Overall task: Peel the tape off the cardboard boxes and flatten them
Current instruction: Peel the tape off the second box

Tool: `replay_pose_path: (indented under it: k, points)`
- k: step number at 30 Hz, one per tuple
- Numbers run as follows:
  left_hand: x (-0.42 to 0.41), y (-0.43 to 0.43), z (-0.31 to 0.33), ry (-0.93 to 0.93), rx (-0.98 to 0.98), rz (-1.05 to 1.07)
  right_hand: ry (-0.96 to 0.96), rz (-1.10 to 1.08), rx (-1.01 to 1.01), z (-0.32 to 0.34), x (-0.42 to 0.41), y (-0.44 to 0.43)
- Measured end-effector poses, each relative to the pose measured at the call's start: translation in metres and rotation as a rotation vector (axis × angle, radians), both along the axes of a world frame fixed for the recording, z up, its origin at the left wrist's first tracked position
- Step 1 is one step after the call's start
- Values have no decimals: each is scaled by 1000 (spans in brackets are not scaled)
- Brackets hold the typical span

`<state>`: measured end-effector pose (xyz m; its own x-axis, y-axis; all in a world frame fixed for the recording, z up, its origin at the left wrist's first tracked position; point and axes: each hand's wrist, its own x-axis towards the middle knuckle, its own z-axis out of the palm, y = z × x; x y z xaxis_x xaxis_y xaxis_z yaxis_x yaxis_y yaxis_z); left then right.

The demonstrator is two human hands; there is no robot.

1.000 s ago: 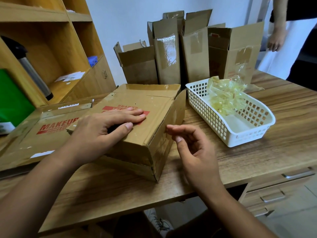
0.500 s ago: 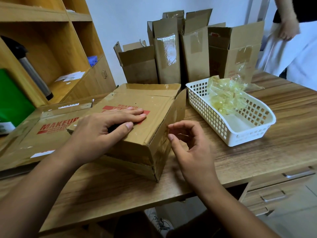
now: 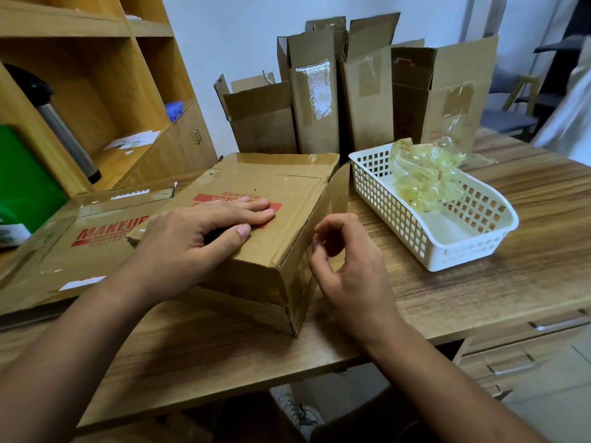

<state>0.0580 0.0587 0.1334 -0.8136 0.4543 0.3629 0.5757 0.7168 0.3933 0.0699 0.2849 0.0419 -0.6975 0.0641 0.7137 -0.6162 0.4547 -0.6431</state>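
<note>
The right grip (image 3: 347, 266) curls against the taped side of the cardboard box (image 3: 287, 187), but whether its fingertips pinch anything there cannot be told. The left grip (image 3: 198, 241) covers much of the box's red label (image 3: 275, 206), whose small print is unreadable. A blurred pale shape (image 3: 572, 116) is cut off at the right edge, and the flattened box (image 3: 64, 257) at the left.
</note>
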Motion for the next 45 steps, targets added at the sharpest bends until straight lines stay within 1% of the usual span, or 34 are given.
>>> replay_pose_path:
  k: [7, 14, 19, 22, 31, 34, 45]
  points:
    - [-1, -1, 0, 5, -4, -8, 46, -3, -59, -1, 3, 0]
    - [-1, 0, 0, 8, -3, -13, 86, -52, 13, 0, 0, 1]
    - [0, 1, 0, 17, 7, -11, 55, -57, 63, 3, -2, -1]
    - [0, 1, 0, 19, -4, -7, 9, -46, 60, 3, -4, -1]
    - [0, 1, 1, 11, -9, 5, -99, 69, -88, -4, 11, 3]
    - [0, 1, 0, 4, -1, -4, -89, 71, -110, -2, 12, 3]
    - [1, 2, 1, 7, 5, 16, -64, 19, -67, 2, 7, 0]
